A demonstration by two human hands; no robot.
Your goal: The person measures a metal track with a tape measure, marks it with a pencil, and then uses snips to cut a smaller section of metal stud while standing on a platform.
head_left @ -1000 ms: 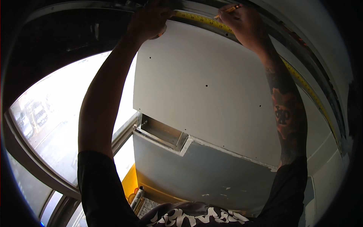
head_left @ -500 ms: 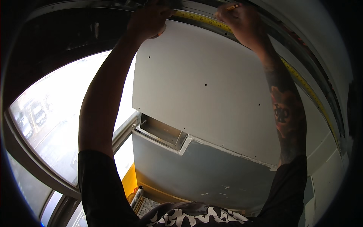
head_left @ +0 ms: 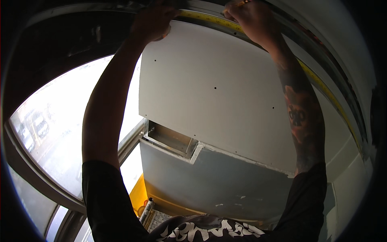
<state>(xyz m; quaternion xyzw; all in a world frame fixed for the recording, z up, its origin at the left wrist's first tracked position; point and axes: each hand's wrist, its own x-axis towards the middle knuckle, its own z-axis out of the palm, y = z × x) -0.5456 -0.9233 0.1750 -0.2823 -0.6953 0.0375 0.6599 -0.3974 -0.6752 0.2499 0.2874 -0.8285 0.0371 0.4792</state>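
My left hand is raised to the top of the white board, its fingers closed on the yellow tape measure where the blade meets a metal channel. Part of what sits under that palm is dark and hard to make out. The blade runs along the channel, passes behind my right arm and continues down the curved right side. My right hand, slightly blurred, grips a short pencil just above the blade.
A bright window fills the left. Below the white board are a metal-lined recess and a grey panel. Lower down, a yellow surface stands beside tubes. A curved wall is at right.
Both hands have shifted slightly left and up in the picture, along with the board and the recess below it. The pencil remains in my right hand.
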